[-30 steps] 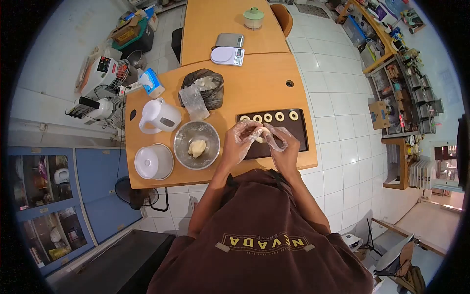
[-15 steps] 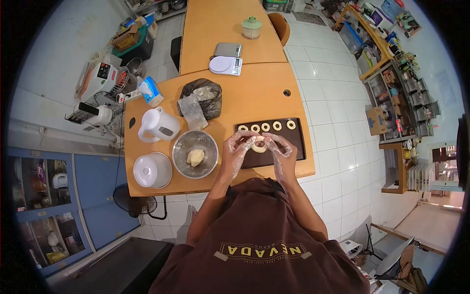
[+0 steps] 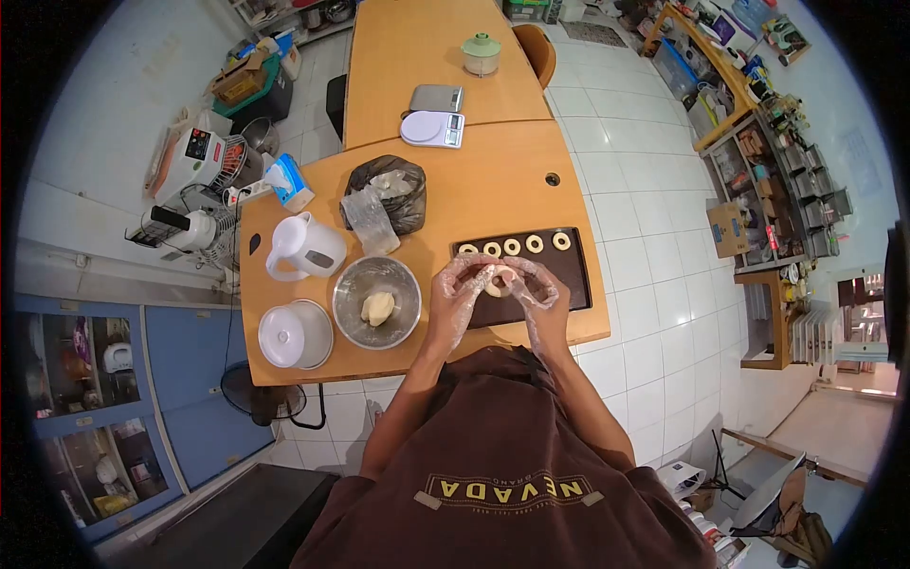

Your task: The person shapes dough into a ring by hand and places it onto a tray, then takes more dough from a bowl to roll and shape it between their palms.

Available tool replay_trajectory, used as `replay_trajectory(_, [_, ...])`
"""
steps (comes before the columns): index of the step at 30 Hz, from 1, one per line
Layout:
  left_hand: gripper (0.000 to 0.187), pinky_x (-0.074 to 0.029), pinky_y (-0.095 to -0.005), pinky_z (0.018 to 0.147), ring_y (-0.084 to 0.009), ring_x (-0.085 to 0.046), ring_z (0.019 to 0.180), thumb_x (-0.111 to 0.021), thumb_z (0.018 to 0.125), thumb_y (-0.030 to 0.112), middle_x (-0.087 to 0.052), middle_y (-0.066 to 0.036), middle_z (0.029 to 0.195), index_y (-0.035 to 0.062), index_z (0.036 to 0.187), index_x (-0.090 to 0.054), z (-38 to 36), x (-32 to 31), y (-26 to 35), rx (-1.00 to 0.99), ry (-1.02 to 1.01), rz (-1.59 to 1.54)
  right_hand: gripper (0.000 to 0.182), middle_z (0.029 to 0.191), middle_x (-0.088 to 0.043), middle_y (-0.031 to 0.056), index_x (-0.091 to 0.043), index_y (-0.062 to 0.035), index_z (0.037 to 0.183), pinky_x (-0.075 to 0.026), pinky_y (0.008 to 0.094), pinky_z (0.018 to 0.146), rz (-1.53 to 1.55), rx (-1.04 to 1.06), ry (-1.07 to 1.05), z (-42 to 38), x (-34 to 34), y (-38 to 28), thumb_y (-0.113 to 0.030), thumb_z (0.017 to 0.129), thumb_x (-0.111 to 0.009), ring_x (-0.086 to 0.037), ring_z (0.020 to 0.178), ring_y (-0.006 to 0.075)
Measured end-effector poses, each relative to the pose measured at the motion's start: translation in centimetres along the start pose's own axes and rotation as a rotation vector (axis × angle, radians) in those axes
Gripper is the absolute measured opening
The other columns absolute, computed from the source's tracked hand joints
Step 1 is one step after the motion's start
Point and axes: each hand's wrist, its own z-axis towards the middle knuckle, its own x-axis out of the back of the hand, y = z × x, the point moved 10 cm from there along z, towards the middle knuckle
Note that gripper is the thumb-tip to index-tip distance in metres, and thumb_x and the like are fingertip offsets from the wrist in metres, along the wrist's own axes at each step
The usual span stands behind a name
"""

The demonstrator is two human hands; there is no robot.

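Between my two hands is a pale dough ring (image 3: 497, 284), held above the near part of a dark baking tray (image 3: 572, 296). My left hand (image 3: 458, 299), dusted with flour, has its fingers closed on the ring's left side. Flour also coats my right hand (image 3: 540, 302), whose fingers bend over the ring's right side and partly cover it. Along the tray's far edge lies a row of several dough rings (image 3: 535, 244). A metal bowl (image 3: 348, 328) to the left holds a lump of dough (image 3: 378, 307).
Left of the bowl stand a white lidded container (image 3: 284, 334) and a white pitcher (image 3: 308, 245). Behind the bowl lies a black plastic bag (image 3: 409, 204). Farther back are a white scale (image 3: 428, 128), a grey scale (image 3: 436, 98) and a green-lidded jar (image 3: 481, 56).
My right fingers have shifted inward over the dough ring and now cover more of its opening. The ring stays between both hands. The view has moved slightly.
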Motion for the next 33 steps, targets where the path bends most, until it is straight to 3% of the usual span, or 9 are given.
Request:
replay_trajectory(7, [0.013, -0.052, -0.0288, 0.089, -0.0117, -0.065, 0.099, -0.067, 0.099, 0.003, -0.069, -0.005, 0.106, -0.0022, 0.111, -0.068, -0.1, -0.8, 0.0, 0.044, -0.110, 0.037, 0.019, 0.111, -0.070, 0.0075, -0.076, 0.0035, 0.114, -0.052, 0.0284, 0.092, -0.154, 0.104, -0.050, 0.5, 0.5, -1.2, -0.005, 0.097, -0.072, -0.065, 0.105, 0.0139])
replay_trajectory(10, [0.015, -0.053, -0.0299, 0.097, -0.0150, -0.066, 0.106, -0.065, 0.098, -0.001, -0.068, -0.008, 0.111, -0.0023, 0.113, -0.067, -0.3, -0.1, -1.1, 0.055, -0.073, -0.026, 0.021, 0.112, -0.070, 0.0078, -0.075, 0.0038, 0.115, -0.052, 0.0270, 0.089, -0.137, 0.031, -0.011, 0.1, 0.6, -1.1, -0.004, 0.097, -0.072, -0.066, 0.103, 0.0133])
replay_trajectory(13, [0.016, -0.055, -0.0303, 0.094, -0.0156, -0.066, 0.105, -0.064, 0.098, -0.003, -0.068, -0.009, 0.112, -0.0022, 0.114, -0.066, -0.9, 0.1, -1.3, 0.031, 0.065, -0.321, 0.023, 0.113, -0.070, 0.0082, -0.075, 0.0022, 0.119, -0.053, 0.0264, 0.086, -0.015, 0.091, 0.001, -0.2, -0.5, -0.9, -0.003, 0.096, -0.072, -0.066, 0.099, 0.0134])
replay_trajectory(22, [0.015, -0.055, -0.0302, 0.092, -0.0149, -0.068, 0.099, -0.068, 0.098, 0.001, -0.071, -0.010, 0.108, -0.0039, 0.112, -0.068, -0.7, 0.3, -1.2, 0.046, -0.010, -0.204, 0.030, 0.111, -0.072, 0.0111, -0.073, 0.0021, 0.123, -0.053, 0.0289, 0.085, -0.339, 0.244, -0.195, 0.7, -0.5, -2.0, -0.001, 0.094, -0.073, -0.066, 0.094, 0.0159])
replay_trajectory(26, [0.014, -0.056, -0.0302, 0.092, -0.0158, -0.069, 0.100, -0.067, 0.099, 0.002, -0.071, -0.010, 0.107, -0.0034, 0.112, -0.067, -0.6, 0.7, -1.6, 0.091, 0.086, -0.304, 0.025, 0.112, -0.072, 0.0119, -0.075, 0.0033, 0.119, -0.052, 0.0290, 0.089, -0.109, 0.176, -0.070, 0.5, -0.2, -1.9, 0.001, 0.093, -0.073, -0.066, 0.100, 0.0173])
replay_trajectory(29, [0.013, -0.058, -0.0307, 0.092, -0.0168, -0.070, 0.100, -0.066, 0.100, 0.001, -0.070, -0.010, 0.106, -0.0024, 0.112, -0.066, -0.7, 0.2, -2.6, 0.087, 0.100, -0.452, 0.026, 0.114, -0.072, 0.0125, -0.075, 0.0031, 0.118, -0.052, 0.0298, 0.090, -0.095, 0.163, -0.112, 0.3, -1.1, -1.7, 0.001, 0.093, -0.074, -0.066, 0.100, 0.0176])
replay_trajectory(33, [0.014, -0.058, -0.0315, 0.092, -0.0180, -0.070, 0.101, -0.065, 0.100, 0.000, -0.069, -0.010, 0.106, -0.0018, 0.113, -0.064, -0.7, -0.6, -2.2, 0.099, 0.042, -0.429, 0.028, 0.116, -0.071, 0.0120, -0.074, 0.0026, 0.121, -0.051, 0.0295, 0.090, -0.365, 0.175, -0.196, 1.0, -0.3, -0.7, 0.000, 0.093, -0.073, -0.066, 0.101, 0.0173])
